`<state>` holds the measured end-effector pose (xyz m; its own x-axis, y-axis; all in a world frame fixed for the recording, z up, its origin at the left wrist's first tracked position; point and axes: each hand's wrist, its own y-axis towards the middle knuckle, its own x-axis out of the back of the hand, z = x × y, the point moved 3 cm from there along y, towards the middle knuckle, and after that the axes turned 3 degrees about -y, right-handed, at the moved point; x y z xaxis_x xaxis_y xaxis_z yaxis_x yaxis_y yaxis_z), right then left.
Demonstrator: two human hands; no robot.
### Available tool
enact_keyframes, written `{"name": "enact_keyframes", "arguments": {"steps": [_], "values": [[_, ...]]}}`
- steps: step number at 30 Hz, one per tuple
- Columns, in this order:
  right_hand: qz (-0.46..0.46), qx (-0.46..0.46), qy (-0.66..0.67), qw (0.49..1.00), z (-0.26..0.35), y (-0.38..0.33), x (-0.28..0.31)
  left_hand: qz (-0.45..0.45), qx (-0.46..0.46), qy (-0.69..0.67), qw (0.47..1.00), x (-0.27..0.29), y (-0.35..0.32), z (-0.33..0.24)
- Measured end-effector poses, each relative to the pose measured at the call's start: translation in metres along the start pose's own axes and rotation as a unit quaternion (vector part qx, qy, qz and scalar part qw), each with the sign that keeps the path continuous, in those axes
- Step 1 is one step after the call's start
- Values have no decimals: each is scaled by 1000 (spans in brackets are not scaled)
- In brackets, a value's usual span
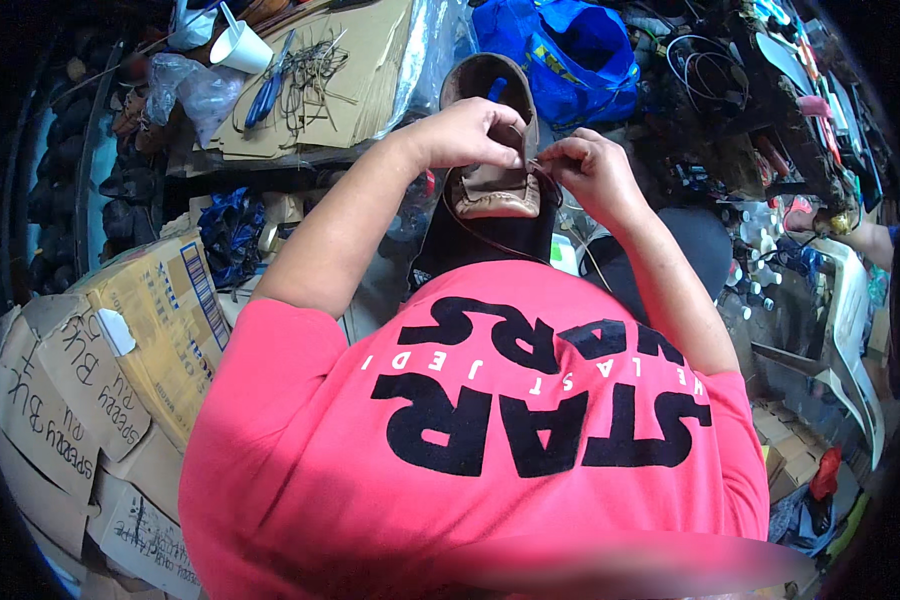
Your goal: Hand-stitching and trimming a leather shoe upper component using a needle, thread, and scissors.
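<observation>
A brown leather shoe [498, 203] rests over my dark-clad lap, its opening facing up and a small blue piece showing inside. My left hand [473, 135] is closed on the shoe's upper at the edge of the opening, thumb and fingers pinching it. On the other side, my right hand [592, 172] pinches a thin brown lace [460, 222] close to the shoe's side. That lace loops down past the toe toward my shirt. Exactly where it passes through the leather is too small to make out.
Ahead on the left, brown cardboard sheets [375, 75] carry a tangle of thin laces [315, 80], a blue-handled tool [268, 92] and a white cup [240, 48]. A blue bag [580, 60] lies beyond the shoe. Cardboard boxes [160, 320] stand at left, small bottles [755, 270] at right.
</observation>
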<state>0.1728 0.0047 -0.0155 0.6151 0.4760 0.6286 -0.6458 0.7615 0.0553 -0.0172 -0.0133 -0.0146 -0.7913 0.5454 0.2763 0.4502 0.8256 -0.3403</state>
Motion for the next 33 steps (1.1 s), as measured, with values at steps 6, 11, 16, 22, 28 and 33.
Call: {"name": "enact_keyframes", "arguments": {"steps": [6, 11, 16, 22, 28, 33], "values": [[109, -106, 251, 956, -44, 5, -8, 2, -24, 67, 997, 1, 19, -7], [178, -150, 356, 905, -59, 6, -9, 10, -22, 42, 999, 0, 32, 2], [222, -176, 400, 872, -80, 7, -14, 11, -31, 68, 997, 1, 35, -1], [263, -206, 488, 806, -99, 14, -22, -4, -48, 67, 997, -2, 40, 2], [280, -220, 533, 768, -98, 16, -27, -8, -74, 72, 995, -3, 39, 2], [244, -214, 558, 764, -95, 15, -31, -36, -76, 97, 992, -7, 40, -1]]}}
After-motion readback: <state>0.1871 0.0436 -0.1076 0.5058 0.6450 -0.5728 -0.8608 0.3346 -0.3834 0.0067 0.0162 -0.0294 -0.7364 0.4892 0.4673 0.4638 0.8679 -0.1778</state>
